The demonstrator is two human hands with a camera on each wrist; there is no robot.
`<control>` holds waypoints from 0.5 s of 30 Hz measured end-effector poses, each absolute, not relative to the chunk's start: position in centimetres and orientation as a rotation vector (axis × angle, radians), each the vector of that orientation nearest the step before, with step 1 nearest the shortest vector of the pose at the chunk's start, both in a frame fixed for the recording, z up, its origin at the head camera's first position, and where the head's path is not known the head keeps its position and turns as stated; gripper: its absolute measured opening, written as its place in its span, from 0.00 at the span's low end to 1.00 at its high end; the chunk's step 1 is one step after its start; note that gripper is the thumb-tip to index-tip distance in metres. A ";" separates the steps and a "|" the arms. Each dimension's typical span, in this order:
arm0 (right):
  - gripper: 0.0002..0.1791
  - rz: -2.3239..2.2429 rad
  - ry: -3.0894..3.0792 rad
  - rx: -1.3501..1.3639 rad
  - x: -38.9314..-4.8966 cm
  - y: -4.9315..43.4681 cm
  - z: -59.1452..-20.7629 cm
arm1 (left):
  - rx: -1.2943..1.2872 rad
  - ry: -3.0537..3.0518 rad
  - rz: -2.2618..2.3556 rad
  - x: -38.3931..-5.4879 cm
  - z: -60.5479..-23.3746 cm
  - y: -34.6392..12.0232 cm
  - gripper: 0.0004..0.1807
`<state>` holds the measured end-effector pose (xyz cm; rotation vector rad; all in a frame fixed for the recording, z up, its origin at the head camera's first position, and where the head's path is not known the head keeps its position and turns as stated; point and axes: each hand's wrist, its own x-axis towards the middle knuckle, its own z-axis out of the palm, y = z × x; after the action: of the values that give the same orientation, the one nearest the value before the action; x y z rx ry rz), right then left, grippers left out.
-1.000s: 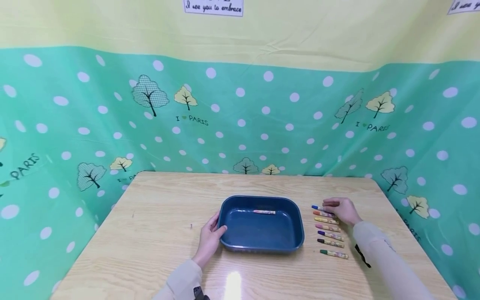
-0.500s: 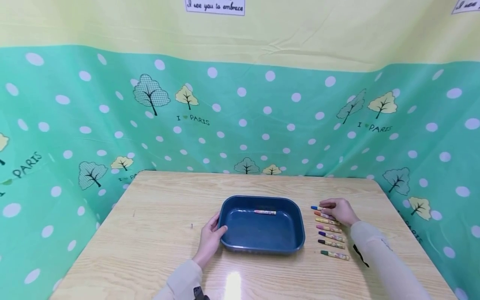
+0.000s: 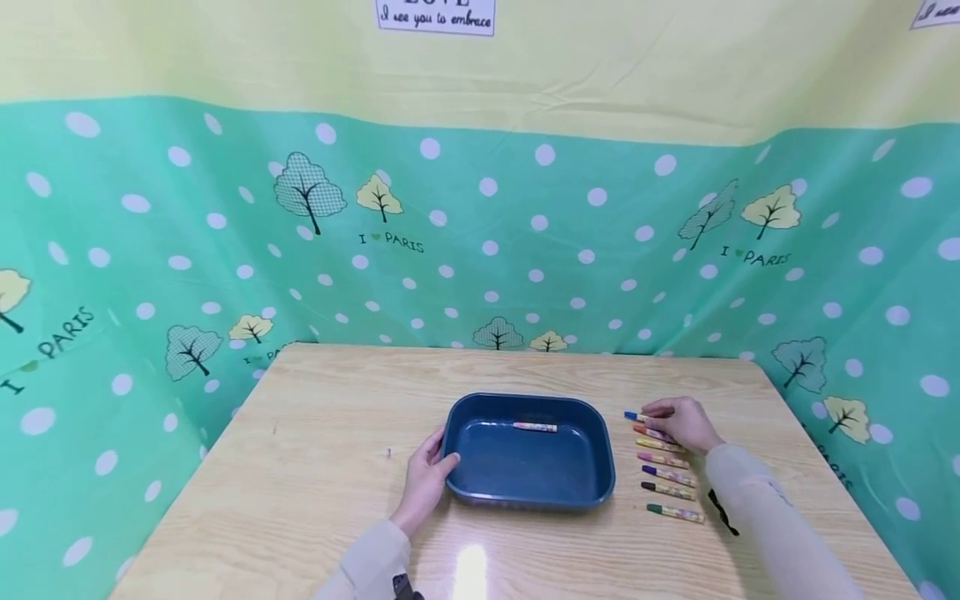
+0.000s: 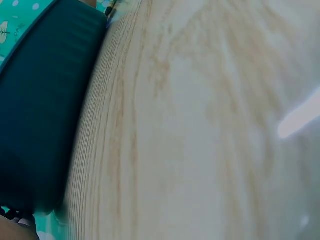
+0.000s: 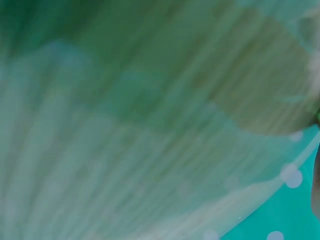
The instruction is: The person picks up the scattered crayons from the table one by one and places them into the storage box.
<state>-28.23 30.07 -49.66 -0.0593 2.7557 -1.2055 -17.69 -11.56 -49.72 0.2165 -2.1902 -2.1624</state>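
A dark blue rectangular tray [image 3: 525, 475] sits on the table, with a pinkish-red crayon [image 3: 536, 427] lying near its far wall. My left hand [image 3: 424, 483] grips the tray's left side, thumb over the rim and fingers along the outside. To the right of the tray, my right hand [image 3: 688, 423] pinches the blue crayon [image 3: 632, 416] at the far end of a column of crayons; its right part is hidden by the fingers. Just below lies an orange crayon [image 3: 654, 433], partly under the hand. The left wrist view shows the tray's outer wall [image 4: 45, 105] close up.
Below the orange one lie a yellow [image 3: 660, 445], a pink [image 3: 663, 459], a purple [image 3: 669, 476], a black [image 3: 668, 491] and a green crayon [image 3: 676, 513], roughly parallel. A patterned curtain [image 3: 480, 217] hangs behind the wooden table [image 3: 315, 467].
The whole head view has shifted slightly. My right hand stays at the blue crayon with only a slight movement, and my left hand keeps its grip on the tray.
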 end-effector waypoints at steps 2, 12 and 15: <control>0.14 -1.211 2.748 -0.046 -28.2 29.7 -49.4 | 0.224 -2.191 -2.163 -17.6 -49.7 -11.6 0.30; 0.16 -1.210 2.849 -0.248 -28.0 27.3 -46.0 | 0.231 -2.202 -2.168 -17.8 -49.8 -11.7 0.30; 0.16 -1.208 2.882 -0.302 -27.8 26.4 -44.6 | 0.227 -2.197 -2.178 -17.8 -49.9 -11.6 0.30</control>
<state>-27.76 26.35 -44.59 -0.3021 2.8822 -1.2084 -17.83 -11.57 -49.86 0.2266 -2.1971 -2.1783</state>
